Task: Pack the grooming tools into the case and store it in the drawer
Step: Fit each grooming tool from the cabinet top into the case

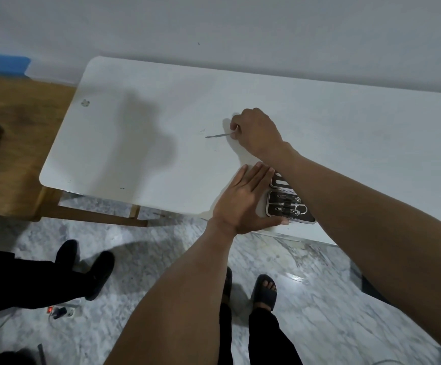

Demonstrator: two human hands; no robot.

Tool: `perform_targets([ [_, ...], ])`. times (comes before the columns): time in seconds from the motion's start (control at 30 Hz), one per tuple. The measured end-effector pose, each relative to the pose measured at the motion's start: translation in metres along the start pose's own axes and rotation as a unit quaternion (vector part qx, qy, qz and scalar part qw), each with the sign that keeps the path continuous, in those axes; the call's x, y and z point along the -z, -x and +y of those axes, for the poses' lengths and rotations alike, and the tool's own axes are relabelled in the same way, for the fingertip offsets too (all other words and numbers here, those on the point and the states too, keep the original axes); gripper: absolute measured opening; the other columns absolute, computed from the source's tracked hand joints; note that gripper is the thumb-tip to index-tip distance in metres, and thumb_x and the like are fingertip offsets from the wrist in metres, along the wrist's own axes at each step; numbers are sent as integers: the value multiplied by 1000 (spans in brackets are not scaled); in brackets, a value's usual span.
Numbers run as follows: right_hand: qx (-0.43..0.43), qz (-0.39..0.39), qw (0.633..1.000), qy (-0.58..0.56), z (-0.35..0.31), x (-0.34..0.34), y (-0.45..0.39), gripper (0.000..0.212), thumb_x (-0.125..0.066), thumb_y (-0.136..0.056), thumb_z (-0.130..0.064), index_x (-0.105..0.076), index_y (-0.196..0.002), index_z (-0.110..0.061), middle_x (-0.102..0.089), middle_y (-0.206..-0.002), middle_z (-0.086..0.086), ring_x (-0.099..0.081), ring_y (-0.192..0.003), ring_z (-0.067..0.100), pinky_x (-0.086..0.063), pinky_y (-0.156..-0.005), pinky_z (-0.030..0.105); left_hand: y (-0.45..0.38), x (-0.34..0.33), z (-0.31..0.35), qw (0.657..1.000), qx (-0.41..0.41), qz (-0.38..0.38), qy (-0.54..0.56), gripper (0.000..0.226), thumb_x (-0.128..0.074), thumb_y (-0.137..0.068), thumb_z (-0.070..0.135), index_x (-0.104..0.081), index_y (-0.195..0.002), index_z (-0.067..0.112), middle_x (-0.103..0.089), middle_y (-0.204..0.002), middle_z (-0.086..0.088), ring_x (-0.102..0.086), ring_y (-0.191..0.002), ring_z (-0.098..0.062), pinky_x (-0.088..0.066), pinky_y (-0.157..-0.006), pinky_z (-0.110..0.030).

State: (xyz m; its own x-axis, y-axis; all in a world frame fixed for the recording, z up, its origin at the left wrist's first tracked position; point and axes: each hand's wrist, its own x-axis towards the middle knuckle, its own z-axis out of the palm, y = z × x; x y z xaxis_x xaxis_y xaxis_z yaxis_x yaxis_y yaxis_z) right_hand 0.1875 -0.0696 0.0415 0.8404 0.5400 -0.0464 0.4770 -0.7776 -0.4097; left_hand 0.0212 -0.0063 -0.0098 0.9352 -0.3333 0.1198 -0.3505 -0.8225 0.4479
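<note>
Fingers (233, 127) of right hand (256, 133) pinch thin tool (218, 135); no writing legible.

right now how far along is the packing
Partly done: several tools already sit in the open case. In hand: the right hand pinches a thin tool on the table, left hand steadying the case. Left: insert it, close the case, store it; no drawer visible.

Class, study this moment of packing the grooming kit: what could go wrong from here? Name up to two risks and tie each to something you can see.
1. The open case lies near the table's front edge, so a push from the left hand might tip it off.
2. The right hand pinches only one end of the thin tool; that grip may slip.
</note>
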Motion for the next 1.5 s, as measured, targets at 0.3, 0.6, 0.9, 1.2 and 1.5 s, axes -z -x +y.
perform_targets([
  [0.3,13,-32,997,62,-5,-5,5,17,-48,-93,-6,-56,-108,-4,-57,-110,15,-50,-106,32,-42,-74,37,0,1,1,1000,1,-12,1,115,-70,-79,78,-36,-158,1,-37,-166,-13,-23,-159,-25,-12,-131,-48],
  [0.6,-70,-16,994,-85,12,30,34,17,-53,-88,-3,-62,-98,-13,-68,-100,8,-62,-92,26,-52,-80,37,-1,6,5,998,12,-39,-47,121,-50,-82,89,-23,-163,4,-28,-171,-10,-16,-161,-20,-12,-132,-47],
  [0.9,-164,93,968,-164,48,67,114,13,-64,-88,-6,-75,-93,-11,-71,-91,1,-62,-82,11,-44,-73,12,3,5,2,999,-4,-15,-32,115,-39,-85,89,-27,-163,5,-28,-170,-10,-21,-160,-23,-14,-131,-48],
  [1.2,-279,156,926,-200,73,68,178,14,-63,-86,-7,-76,-91,-11,-67,-81,-2,-60,-76,9,-43,-69,16,5,6,6,999,7,-23,-42,122,-38,-80,94,-25,-164,6,-25,-171,-8,-17,-161,-21,-9,-132,-44],
  [1.5,-324,169,908,-205,80,53,192,15,-60,-88,-10,-75,-90,-12,-73,-88,2,-62,-78,12,-43,-69,20,5,5,5,998,12,-31,-44,121,-44,-80,92,-21,-165,8,-21,-173,-5,-14,-161,-19,-7,-133,-43],
])
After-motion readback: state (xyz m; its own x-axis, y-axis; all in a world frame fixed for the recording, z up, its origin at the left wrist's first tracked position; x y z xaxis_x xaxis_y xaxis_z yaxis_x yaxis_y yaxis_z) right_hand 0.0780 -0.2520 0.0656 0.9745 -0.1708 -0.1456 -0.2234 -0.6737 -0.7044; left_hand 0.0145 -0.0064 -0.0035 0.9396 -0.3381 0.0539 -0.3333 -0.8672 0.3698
